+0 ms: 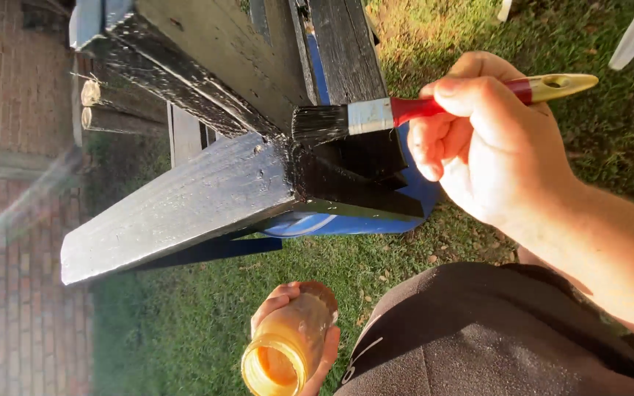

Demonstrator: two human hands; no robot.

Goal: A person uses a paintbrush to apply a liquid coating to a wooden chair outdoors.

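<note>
Head view, outdoors: grass lawn point(185, 323) underfoot, strewn with dry leaves, and red brick paving point(9, 293) along the left edge. Low sun, glare streak across the bricks.

Biggest item is a black-painted wooden frame point(243, 66), several planks meeting at a joint. One broad plank point(177, 202) runs down-left from that joint, its surface wet and glossy. The frame's top is cut off by the picture edge, so its full shape can't be read. A blue object point(346, 220) sits behind or under the joint, mostly hidden; can't tell what it is.

Dark trousers point(478, 345) of the person fill the lower right.

Right hand point(478, 139) is closed around the red handle of a paintbrush point(405, 110). Black bristles touch the joint of the frame, and the tan handle end sticks out past the fingers.

Left hand point(295, 323) is wrapped around an open glass jar point(284, 348) held low over the grass, mouth toward the camera. Amber contents, kind not identifiable.

White pieces at top right and a green corner at the right edge are cut off.
</note>
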